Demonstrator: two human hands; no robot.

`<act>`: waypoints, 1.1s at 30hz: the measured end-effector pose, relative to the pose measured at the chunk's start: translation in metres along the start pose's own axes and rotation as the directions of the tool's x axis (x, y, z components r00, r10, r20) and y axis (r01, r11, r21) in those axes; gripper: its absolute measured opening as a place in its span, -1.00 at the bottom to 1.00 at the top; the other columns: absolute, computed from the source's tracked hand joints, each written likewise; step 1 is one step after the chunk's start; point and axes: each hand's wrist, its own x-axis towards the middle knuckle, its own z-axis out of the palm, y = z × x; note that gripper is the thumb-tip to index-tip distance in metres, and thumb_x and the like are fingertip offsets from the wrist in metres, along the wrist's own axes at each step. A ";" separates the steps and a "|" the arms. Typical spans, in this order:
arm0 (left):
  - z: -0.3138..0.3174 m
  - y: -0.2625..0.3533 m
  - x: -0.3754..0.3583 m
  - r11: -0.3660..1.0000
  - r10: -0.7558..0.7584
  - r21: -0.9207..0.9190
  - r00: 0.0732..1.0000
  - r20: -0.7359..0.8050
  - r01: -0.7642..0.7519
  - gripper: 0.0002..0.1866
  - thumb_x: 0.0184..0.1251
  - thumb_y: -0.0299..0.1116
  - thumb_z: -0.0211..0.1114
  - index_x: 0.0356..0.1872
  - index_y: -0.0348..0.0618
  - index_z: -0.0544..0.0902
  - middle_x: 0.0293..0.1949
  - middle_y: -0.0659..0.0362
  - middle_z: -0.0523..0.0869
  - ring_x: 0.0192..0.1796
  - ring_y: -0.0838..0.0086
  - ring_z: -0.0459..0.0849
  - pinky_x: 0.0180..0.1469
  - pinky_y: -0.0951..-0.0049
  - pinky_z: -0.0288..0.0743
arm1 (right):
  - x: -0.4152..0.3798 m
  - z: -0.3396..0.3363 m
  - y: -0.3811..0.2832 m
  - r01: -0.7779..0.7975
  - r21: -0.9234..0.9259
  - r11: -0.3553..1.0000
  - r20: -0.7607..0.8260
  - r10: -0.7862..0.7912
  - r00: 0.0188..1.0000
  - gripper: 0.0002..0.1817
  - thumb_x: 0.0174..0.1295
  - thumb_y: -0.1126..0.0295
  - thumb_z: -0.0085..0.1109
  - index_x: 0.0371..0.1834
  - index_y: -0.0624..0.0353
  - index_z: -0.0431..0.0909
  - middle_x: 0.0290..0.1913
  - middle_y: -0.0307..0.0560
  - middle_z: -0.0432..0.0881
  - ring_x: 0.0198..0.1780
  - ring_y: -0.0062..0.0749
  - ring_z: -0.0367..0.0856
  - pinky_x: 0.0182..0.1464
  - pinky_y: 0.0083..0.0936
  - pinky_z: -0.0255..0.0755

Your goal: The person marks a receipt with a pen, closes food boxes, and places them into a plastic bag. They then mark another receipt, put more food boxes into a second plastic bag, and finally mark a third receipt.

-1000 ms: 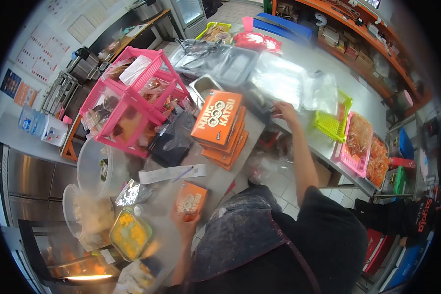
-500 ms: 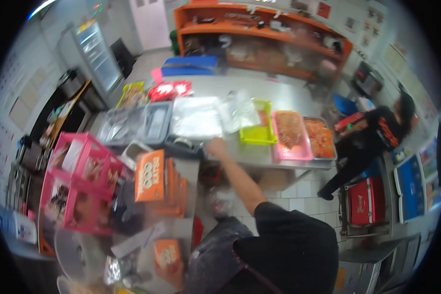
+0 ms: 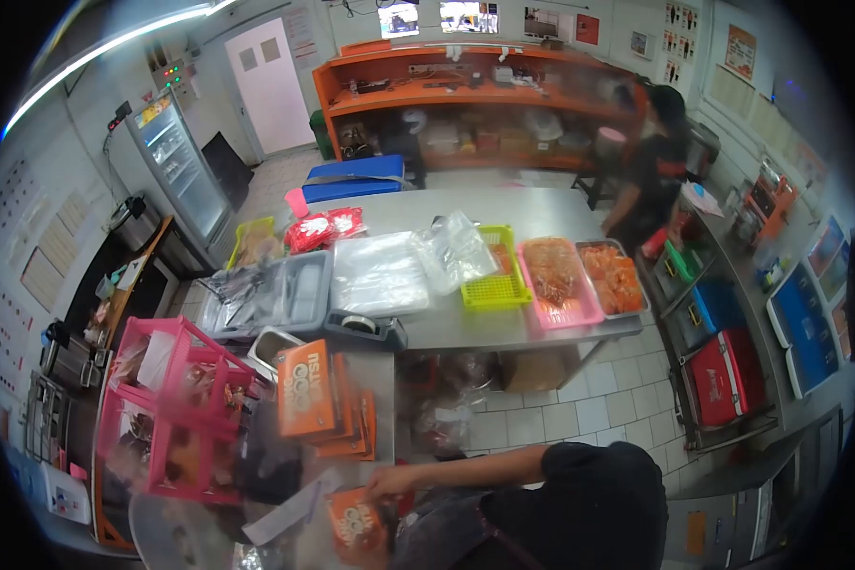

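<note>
My right hand [image 3: 384, 484] is at the upper edge of a small orange printed box [image 3: 356, 524] near the bottom of the view. Its fingers look curled in; whatever they hold is too small or hidden to name. A white strip with printing [image 3: 293, 508] lies left of this box. Behind it stands a pile of larger orange printed boxes [image 3: 310, 391]. Farther back, a dark grey tray [image 3: 385, 332] holds a roll of tape [image 3: 356, 323]. My left hand is not visible.
A pink basket rack [image 3: 176, 399] stands left. Along the steel counter [image 3: 560, 209] are a grey bin [image 3: 306, 290], plastic bags [image 3: 380, 275], a yellow-green basket [image 3: 497, 296], a pink tray [image 3: 579, 309] and a metal food tray [image 3: 615, 277]. A co-worker [image 3: 657, 171] stands back right.
My right hand has drawn back from the grey tray to the small orange box. The view has tilted up. The co-worker has shifted and stands farther back.
</note>
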 end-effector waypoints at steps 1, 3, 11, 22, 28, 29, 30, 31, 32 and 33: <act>-0.002 -0.001 0.001 0.999 0.023 0.022 1.000 0.011 -0.023 -0.35 0.14 -0.35 0.50 0.22 -0.26 0.38 0.05 -0.19 0.61 -0.04 0.02 0.70 -0.04 0.07 0.66 | 0.017 0.007 0.015 -0.031 0.025 0.999 0.024 0.031 0.999 -0.57 0.21 -0.02 0.36 -0.39 0.19 0.73 -0.67 -0.32 0.51 -0.71 -0.65 0.33 -0.61 -0.64 0.24; -0.005 -0.003 0.003 0.995 0.072 0.064 0.997 0.029 -0.074 -0.37 0.15 -0.34 0.49 0.21 -0.27 0.38 0.04 -0.19 0.61 -0.05 0.02 0.70 -0.05 0.07 0.66 | 0.038 0.017 0.040 -0.043 -0.186 0.982 -0.050 0.034 0.998 -0.58 0.17 -0.01 0.38 -0.41 0.20 0.73 -0.64 -0.27 0.57 -0.68 -0.60 0.42 -0.60 -0.61 0.29; 0.001 -0.016 0.008 0.946 0.275 0.182 0.961 -0.024 -0.267 -0.42 0.18 -0.31 0.47 0.16 -0.28 0.42 0.01 -0.19 0.62 -0.08 0.02 0.70 -0.08 0.07 0.65 | 0.085 0.012 0.082 0.269 -0.563 0.781 -0.045 -0.354 0.934 -0.55 0.06 0.02 0.39 -0.24 0.22 0.73 -0.39 -0.10 0.76 -0.50 -0.41 0.71 -0.43 -0.53 0.52; 0.001 -0.034 0.027 0.803 0.450 0.373 0.883 0.134 -0.465 -0.49 0.21 -0.28 0.44 0.10 -0.29 0.46 -0.03 -0.18 0.63 -0.11 0.02 0.70 -0.13 0.08 0.65 | 0.071 0.006 0.055 0.135 -0.729 0.670 -0.015 -0.213 0.977 -0.60 0.07 0.16 0.30 -0.12 0.22 0.71 -0.23 0.04 0.76 -0.27 -0.18 0.75 -0.25 -0.31 0.58; -0.014 -0.030 0.049 0.661 0.536 0.487 0.813 0.226 -0.571 -0.52 0.23 -0.26 0.42 0.07 -0.30 0.49 -0.05 -0.18 0.63 -0.13 0.01 0.69 -0.15 0.08 0.64 | 0.074 0.004 0.050 0.068 -0.834 0.548 -0.006 -0.132 0.991 -0.61 0.06 0.19 0.27 -0.13 0.22 0.72 -0.21 0.06 0.76 -0.22 -0.13 0.75 -0.19 -0.27 0.58; -0.016 -0.025 0.061 0.626 0.557 0.502 0.793 0.249 -0.597 -0.52 0.23 -0.25 0.42 0.06 -0.30 0.49 -0.05 -0.18 0.63 -0.14 0.01 0.69 -0.15 0.08 0.64 | 0.074 0.004 0.048 0.059 -0.851 0.521 -0.011 -0.130 0.991 -0.62 0.06 0.19 0.27 -0.13 0.22 0.72 -0.21 0.06 0.76 -0.21 -0.12 0.75 -0.18 -0.26 0.58; -0.018 -0.021 0.070 0.592 0.572 0.515 0.774 0.273 -0.619 -0.53 0.24 -0.25 0.42 0.06 -0.30 0.49 -0.05 -0.18 0.63 -0.14 0.01 0.69 -0.16 0.08 0.64 | 0.074 0.004 0.047 0.046 -0.866 0.497 -0.019 -0.125 0.992 -0.62 0.06 0.20 0.27 -0.13 0.22 0.72 -0.21 0.07 0.76 -0.20 -0.11 0.75 -0.17 -0.25 0.58; -0.019 -0.018 0.076 0.561 0.584 0.528 0.757 0.294 -0.638 -0.53 0.24 -0.25 0.42 0.05 -0.31 0.50 -0.06 -0.18 0.63 -0.14 0.01 0.69 -0.16 0.08 0.64 | 0.075 0.003 0.046 0.033 -0.880 0.474 -0.025 -0.116 0.993 -0.62 0.06 0.20 0.26 -0.13 0.22 0.72 -0.21 0.07 0.76 -0.19 -0.10 0.75 -0.16 -0.24 0.58; -0.020 -0.016 0.081 0.531 0.593 0.540 0.741 0.314 -0.653 -0.54 0.24 -0.24 0.41 0.05 -0.31 0.50 -0.06 -0.18 0.64 -0.15 0.01 0.69 -0.17 0.08 0.64 | 0.075 0.002 0.045 0.019 -0.893 0.450 -0.031 -0.105 0.994 -0.62 0.06 0.21 0.26 -0.13 0.22 0.72 -0.21 0.07 0.76 -0.18 -0.10 0.75 -0.15 -0.24 0.58; -0.020 -0.015 0.085 0.502 0.601 0.551 0.727 0.332 -0.666 -0.54 0.25 -0.24 0.41 0.04 -0.31 0.51 -0.06 -0.18 0.64 -0.15 0.01 0.69 -0.17 0.09 0.64 | 0.075 0.002 0.045 0.006 -0.905 0.425 -0.036 -0.091 0.995 -0.63 0.06 0.21 0.25 -0.13 0.22 0.72 -0.20 0.08 0.76 -0.17 -0.09 0.75 -0.14 -0.23 0.58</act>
